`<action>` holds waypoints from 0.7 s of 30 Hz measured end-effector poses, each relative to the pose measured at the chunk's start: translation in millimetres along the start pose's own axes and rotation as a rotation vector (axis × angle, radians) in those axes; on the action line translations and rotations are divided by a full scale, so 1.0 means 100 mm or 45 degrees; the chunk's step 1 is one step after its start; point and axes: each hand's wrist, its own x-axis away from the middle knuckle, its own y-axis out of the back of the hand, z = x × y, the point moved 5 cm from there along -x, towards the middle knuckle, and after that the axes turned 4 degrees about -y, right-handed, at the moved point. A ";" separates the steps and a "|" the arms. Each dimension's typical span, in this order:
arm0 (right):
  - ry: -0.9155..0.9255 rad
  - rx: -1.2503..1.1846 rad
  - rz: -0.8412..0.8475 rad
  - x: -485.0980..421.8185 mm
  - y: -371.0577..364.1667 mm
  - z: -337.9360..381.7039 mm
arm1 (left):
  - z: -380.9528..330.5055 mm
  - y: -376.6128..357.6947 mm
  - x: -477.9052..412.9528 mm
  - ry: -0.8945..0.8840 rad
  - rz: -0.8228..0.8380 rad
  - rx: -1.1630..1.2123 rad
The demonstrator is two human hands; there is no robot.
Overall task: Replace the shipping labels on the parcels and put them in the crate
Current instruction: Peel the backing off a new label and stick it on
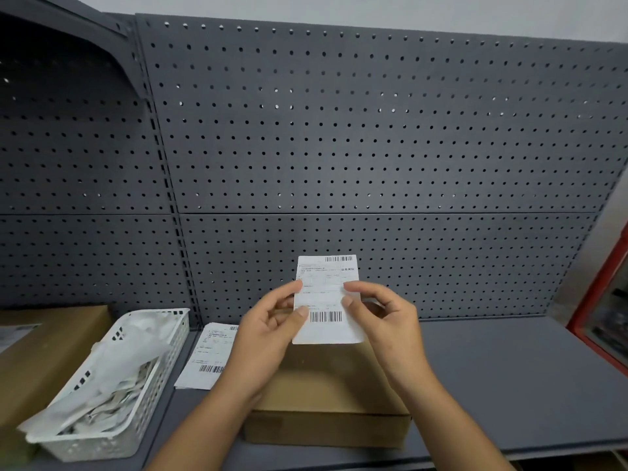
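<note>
A brown cardboard box [51,351], cut off at the left edge, sits beside a white perforated plastic basket [102,447] of crumpled paper. A white barcoded sheet [207,355] lies on the grey metal shelf [509,368], partly hidden by the left hand [268,331]. That hand and the right hand [384,317] each pinch a white shipping label [326,300] with two barcodes and print too small to read, above a flat brown cardboard parcel [326,396].

A label [328,300] is pinched between the left hand [268,329] and right hand [384,321], above a parcel [326,396] lying on the shelf [509,368] beneath them. Left of the hands lies a second label [207,355]. Farther left is a basket [102,448] holding paper scraps [112,368], then a larger box [51,351]. A pegboard [339,130] stands behind the hands.
</note>
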 end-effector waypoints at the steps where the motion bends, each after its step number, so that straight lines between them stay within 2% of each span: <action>1: -0.010 0.003 0.007 0.00 0.01 -0.03 | 0.01 0.02 -0.01 0.012 -0.003 -0.003; 7: 0.087 0.256 -0.006 0.00 0.14 -0.09 | 0.00 0.04 -0.04 -0.036 0.060 -0.131; 11: -0.048 0.013 0.120 0.02 0.23 -0.15 | 0.00 0.05 -0.03 -0.122 0.114 -0.278; 15: -0.059 -0.135 0.163 0.02 0.31 -0.16 | 0.01 -0.01 -0.02 -0.160 0.186 -0.321; 21: -0.006 -0.059 0.107 0.06 0.35 -0.26 | 0.15 0.01 -0.05 -0.114 0.150 -0.295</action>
